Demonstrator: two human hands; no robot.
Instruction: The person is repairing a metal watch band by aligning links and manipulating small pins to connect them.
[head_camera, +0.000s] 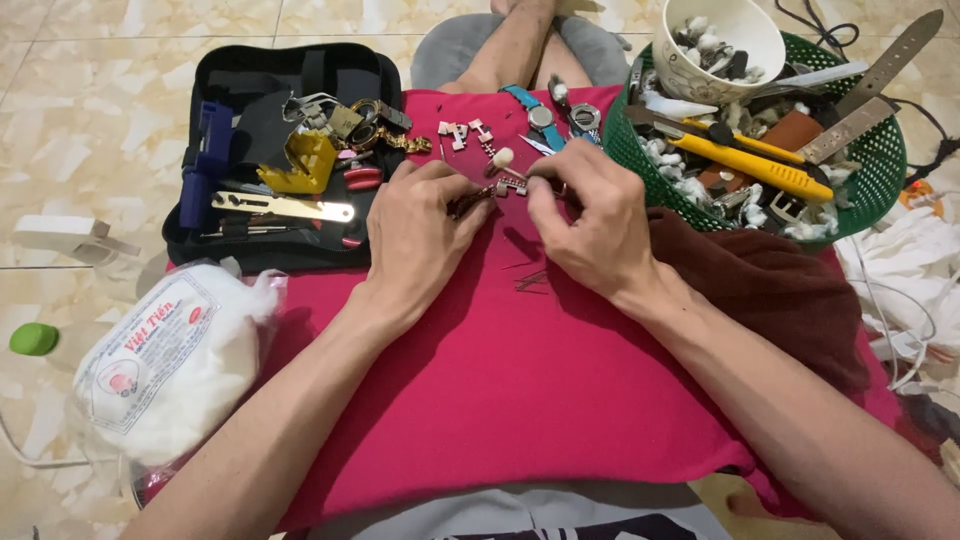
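**Over the red cloth, two hands work on a small watch band piece**

Above the middle of the red cloth (520, 380), the left hand (420, 235) and the right hand (590, 215) come close together, fingers pinched narrow on a small metal band piece (495, 193). I judge that it is held between both hands so that it stays steady for fine work; what exactly the right fingers grip I cannot tell. The cloth is soft and matte, and it seems placed so that tiny parts do not roll away: loose links (462, 132) lie just beyond the hands, beside a watch with a blue strap (535, 112).

To the left, an open black tool case (285, 160) lies within reach, with a flat brass-coloured ruler-like tool (283, 207) and a yellow plastic block (305, 165). To the right stands a green mesh basket (880, 150), holding a yellow knife (760, 165), leather straps and a white ceramic bowl (720, 45). A bag of white cotton (165, 370), fluffy and soft, rests near the left forearm. A dark brown towel (780, 290) lies under the right forearm.
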